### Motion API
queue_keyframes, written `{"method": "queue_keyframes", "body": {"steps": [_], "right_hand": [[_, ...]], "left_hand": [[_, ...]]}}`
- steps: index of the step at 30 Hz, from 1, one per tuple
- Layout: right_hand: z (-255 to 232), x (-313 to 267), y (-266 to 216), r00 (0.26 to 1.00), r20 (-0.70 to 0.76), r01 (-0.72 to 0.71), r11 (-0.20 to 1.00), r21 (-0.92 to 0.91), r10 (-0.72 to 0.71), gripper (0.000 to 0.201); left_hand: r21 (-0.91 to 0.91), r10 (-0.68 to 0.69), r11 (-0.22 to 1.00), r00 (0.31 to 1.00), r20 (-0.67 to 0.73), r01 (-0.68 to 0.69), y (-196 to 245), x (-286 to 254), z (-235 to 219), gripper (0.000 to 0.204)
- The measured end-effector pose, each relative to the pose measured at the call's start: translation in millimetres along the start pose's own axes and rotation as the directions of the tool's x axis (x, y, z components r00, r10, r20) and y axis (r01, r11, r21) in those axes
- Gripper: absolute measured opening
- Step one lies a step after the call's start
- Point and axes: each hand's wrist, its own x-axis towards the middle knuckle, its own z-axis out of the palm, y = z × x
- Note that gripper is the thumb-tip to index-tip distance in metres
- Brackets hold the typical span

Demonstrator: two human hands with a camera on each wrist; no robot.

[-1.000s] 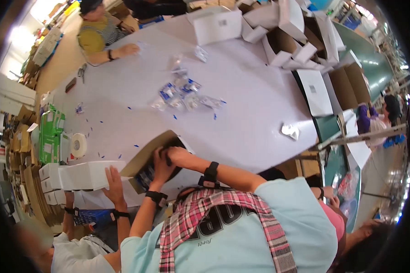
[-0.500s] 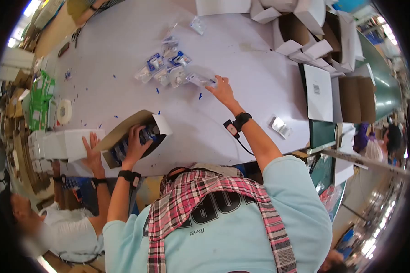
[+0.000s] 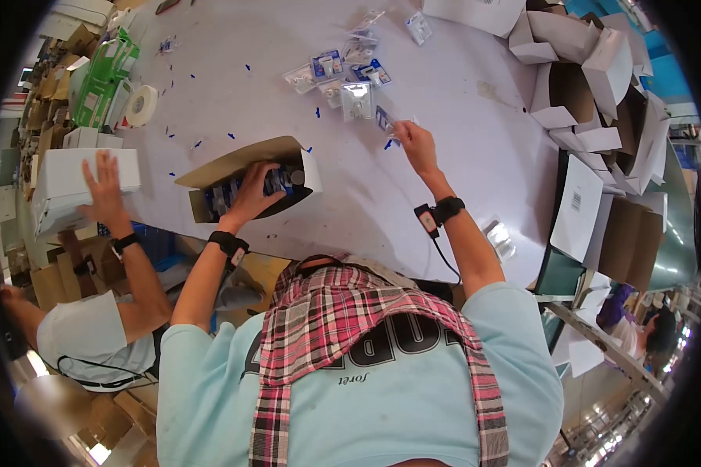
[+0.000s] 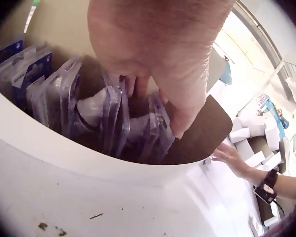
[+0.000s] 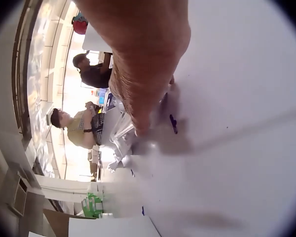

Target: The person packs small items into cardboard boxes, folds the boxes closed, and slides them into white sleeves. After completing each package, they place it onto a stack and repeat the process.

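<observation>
My left hand [image 3: 253, 194] reaches into a white cardboard box [image 4: 113, 160] with a brown inside. Its thumb lies along the rightmost of a row of clear blister packs [image 4: 108, 116] with blue cards, fingers bent down behind them. Over the table, my right hand [image 3: 418, 148] pinches a blister pack [image 3: 383, 121] at the near right edge of a loose pile of packs [image 3: 357, 101]. In the right wrist view, the right hand [image 5: 143, 64] covers most of that pack.
At left another person's hand [image 3: 105, 191] rests on a white box [image 3: 86, 187]. A tape roll [image 3: 141, 106] and green packages [image 3: 105, 82] stand beyond. Opened boxes [image 3: 568, 89] crowd the right. Small blue bits [image 3: 231, 136] dot the table; a silvery packet [image 3: 498, 237] lies near the right arm.
My right hand has left the box, crossed to the pile and now grips a pack there. The left hand stays in the box. The neighbour's white box has shifted and turned.
</observation>
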Motion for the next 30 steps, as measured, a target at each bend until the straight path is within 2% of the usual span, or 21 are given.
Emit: {"method": "queue_keyframes", "body": {"steps": [2, 5, 7, 9, 10, 11, 14, 17, 20, 21, 22, 24, 25, 28, 30], "right_hand": [[-11, -6, -33, 0.995, -0.071, -0.045, 0.974, 0.221, 0.063, 0.028], [-24, -20, -107, 0.996, 0.079, -0.061, 0.941, 0.333, 0.037, 0.032], [-15, -33, -166, 0.974, 0.220, -0.018, 0.949, 0.316, -0.055, 0.031], [12, -37, -200, 0.915, 0.398, 0.005, 0.988, 0.156, -0.067, 0.031], [30, -35, -211, 0.889, 0.457, 0.047, 0.999, -0.008, -0.039, 0.032], [56, -30, -217, 0.885, 0.463, 0.197, 0.934, -0.298, -0.039, 0.026], [118, -22, -206, 0.847, 0.475, 0.492, 0.689, -0.532, -0.237, 0.015], [157, -13, -195, 0.812, 0.558, 0.533, 0.606, -0.590, -0.170, 0.010], [188, -13, -144, 0.810, 0.435, 0.586, 0.551, -0.594, -0.393, 0.011], [187, -11, -155, 0.864, 0.482, 0.459, 0.624, -0.632, -0.147, 0.013], [188, -12, -155, 0.881, 0.460, 0.414, 0.655, -0.632, -0.113, 0.014], [187, -14, -154, 0.910, 0.413, 0.319, 0.710, -0.628, -0.043, 0.016], [183, -19, -160, 0.907, 0.418, 0.333, 0.692, -0.641, -0.050, 0.019], [158, -35, -198, 0.905, 0.416, 0.267, 0.641, -0.720, 0.090, 0.018], [131, -54, -215, 0.968, 0.179, 0.248, 0.801, -0.545, -0.178, 0.017]], "left_hand": [[-0.001, 0.005, 1.000, 1.000, -0.014, -0.005, -1, -2, 0, 0.056], [0.002, 0.007, 1.000, 0.999, -0.031, -0.007, -2, -2, 3, 0.056], [-0.004, 0.004, 1.000, 0.999, -0.034, -0.004, -3, -2, 3, 0.056], [0.016, 0.040, 0.999, 0.998, -0.057, -0.039, -9, -3, 8, 0.057], [0.028, 0.058, 0.998, 0.996, -0.071, -0.056, -14, -3, 11, 0.058], [0.041, 0.091, 0.995, 0.991, -0.097, -0.088, -18, -2, 15, 0.058], [0.077, 0.151, 0.987, 0.979, -0.139, -0.141, -31, -1, 24, 0.060], [0.091, 0.141, 0.988, 0.978, -0.152, -0.128, -38, 1, 32, 0.060], [0.119, 0.135, 0.986, 0.976, -0.169, -0.115, -38, -1, 36, 0.059], [0.130, 0.117, 0.987, 0.982, -0.151, -0.097, -33, -1, 31, 0.058], [0.141, 0.099, 0.987, 0.986, -0.134, -0.080, -30, -1, 29, 0.058], [0.129, 0.140, 0.985, 0.968, -0.208, -0.115, -33, 0, 33, 0.057], [0.123, 0.159, 0.984, 0.957, -0.244, -0.132, -33, -1, 34, 0.057], [0.106, 0.156, 0.985, 0.965, -0.212, -0.136, -28, -4, 32, 0.058], [0.063, 0.162, 0.987, 0.942, -0.295, -0.150, -14, -9, 19, 0.052]]}}
